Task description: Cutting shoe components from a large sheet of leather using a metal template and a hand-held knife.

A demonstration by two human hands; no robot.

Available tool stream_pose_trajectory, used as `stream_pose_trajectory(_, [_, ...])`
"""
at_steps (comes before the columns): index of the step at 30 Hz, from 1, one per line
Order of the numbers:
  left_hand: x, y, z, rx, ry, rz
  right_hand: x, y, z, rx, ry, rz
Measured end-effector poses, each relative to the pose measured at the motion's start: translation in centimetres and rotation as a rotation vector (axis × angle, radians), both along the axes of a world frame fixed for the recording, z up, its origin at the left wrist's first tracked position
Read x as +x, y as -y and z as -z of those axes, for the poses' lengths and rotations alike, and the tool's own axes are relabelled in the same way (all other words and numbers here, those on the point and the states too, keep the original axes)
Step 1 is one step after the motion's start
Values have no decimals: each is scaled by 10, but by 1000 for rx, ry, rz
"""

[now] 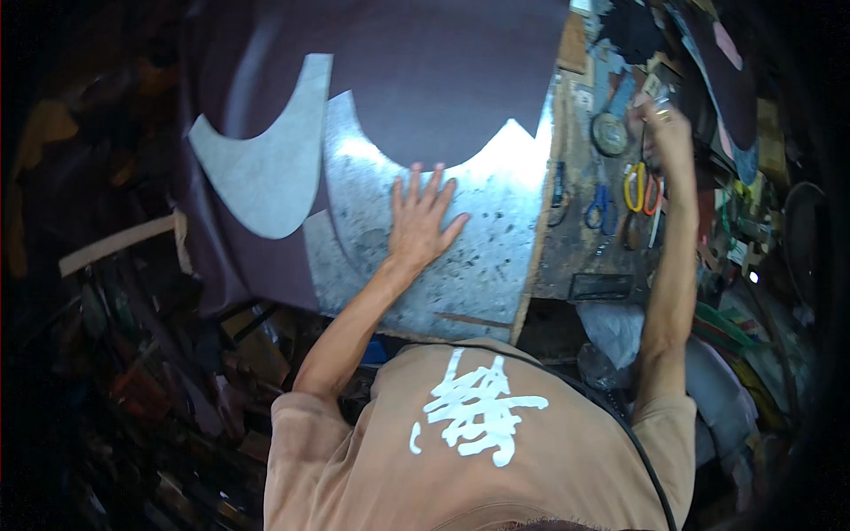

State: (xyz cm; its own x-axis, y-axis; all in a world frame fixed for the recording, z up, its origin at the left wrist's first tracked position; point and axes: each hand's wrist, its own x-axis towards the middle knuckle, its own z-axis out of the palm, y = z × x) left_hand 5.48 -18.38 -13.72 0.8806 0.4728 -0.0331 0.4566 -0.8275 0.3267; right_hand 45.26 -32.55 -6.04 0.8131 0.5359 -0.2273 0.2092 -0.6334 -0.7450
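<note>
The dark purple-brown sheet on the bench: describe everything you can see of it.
The dark purple-brown sheet is large, smooth and leather-like, with a soft sheen. It lies spread out, running past the top of the picture; its left side has loose folds. Its near edge bulges in a curve over a mottled, shiny, metal-looking surface. A pale grey curved piece lies on its left part. The fingertips of the left hand reach the curved edge; whether they press it is unclear.

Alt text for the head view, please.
A person's spread left hand lies on a metal surface at a dark sheet's curved edge; the blurred right hand is near yellow-handled scissors. A pale curved piece lies on the sheet.
</note>
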Motion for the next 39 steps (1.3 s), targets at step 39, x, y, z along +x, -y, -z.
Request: stream_pose_trajectory(39, [-6, -232, -66, -1514, 787, -337, -274, -146, -9, 615, -241, 428])
